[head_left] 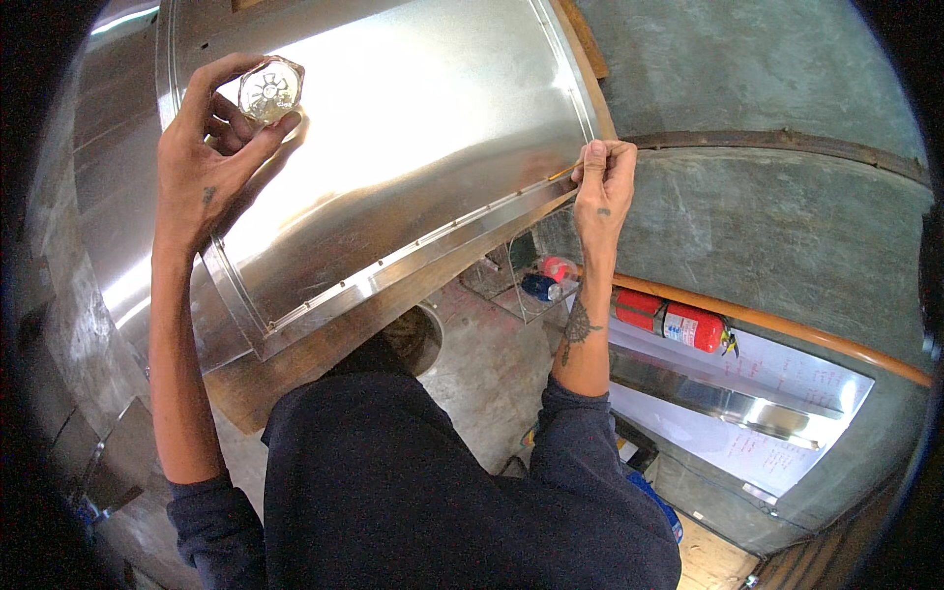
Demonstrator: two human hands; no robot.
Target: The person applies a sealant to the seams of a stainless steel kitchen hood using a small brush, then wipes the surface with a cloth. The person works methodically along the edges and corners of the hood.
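Observation:
My left hand (211,138) grips a small clear faceted glass jar (270,90) by its sides, with a little yellowish liquid showing in it. The jar is held over a large shiny sheet-metal panel (393,128). At the panel's right near corner, my right hand (602,182) pinches a thin yellowish stick (563,174), perhaps a fine brush. Its tip is at the seam strip (423,241) along the panel's near edge. Small dots, like rivets or weld spots, line that strip. The stick's other end is hidden in my fingers.
A wooden tabletop edge (236,388) sticks out under the panel. Below it stand a wire basket (526,285) and a round bin (423,339). To the right, a red fire extinguisher (669,320), an orange pipe (767,317) and a whiteboard (787,374) line the grey wall.

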